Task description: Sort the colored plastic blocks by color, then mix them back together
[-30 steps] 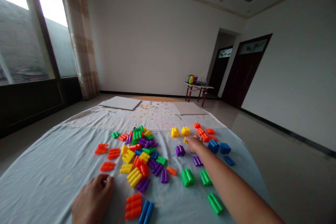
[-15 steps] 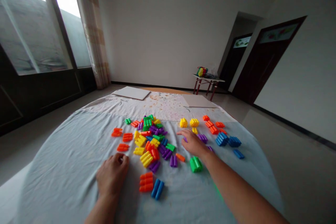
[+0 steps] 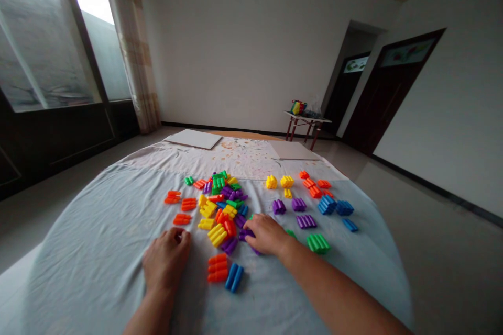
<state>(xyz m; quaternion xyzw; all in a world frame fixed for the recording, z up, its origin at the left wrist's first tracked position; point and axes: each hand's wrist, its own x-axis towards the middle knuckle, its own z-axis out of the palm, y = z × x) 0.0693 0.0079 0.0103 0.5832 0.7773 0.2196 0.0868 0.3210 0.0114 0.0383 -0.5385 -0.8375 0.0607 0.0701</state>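
Note:
Plastic stick-shaped building blocks in orange, yellow, green, purple and blue lie on a pale blue cloth [image 3: 90, 251], heaped in a central pile [image 3: 223, 204]. My right hand [image 3: 267, 235] rests with spread fingers on a purple block [image 3: 246, 234] at the pile's lower edge. A green block [image 3: 290, 232] is mostly hidden beside that hand. My left hand [image 3: 167, 259] lies curled on the cloth left of a yellow block [image 3: 217, 235], and nothing shows in its fingers. Just below the pile, an orange stack [image 3: 217, 267] lies next to a blue block [image 3: 234, 277].
Sorted-looking groups of yellow, orange, purple, blue and green blocks lie right of the pile. Beyond the cloth are two white boards [image 3: 193, 138] [image 3: 293, 150]. A small red-legged table [image 3: 307, 121] holding a colourful bag stands far back by dark doors [image 3: 393, 89].
My right hand has moved left and nearer to me, from the yellow blocks to the pile's lower edge. More purple blocks show at right. My left hand has barely moved.

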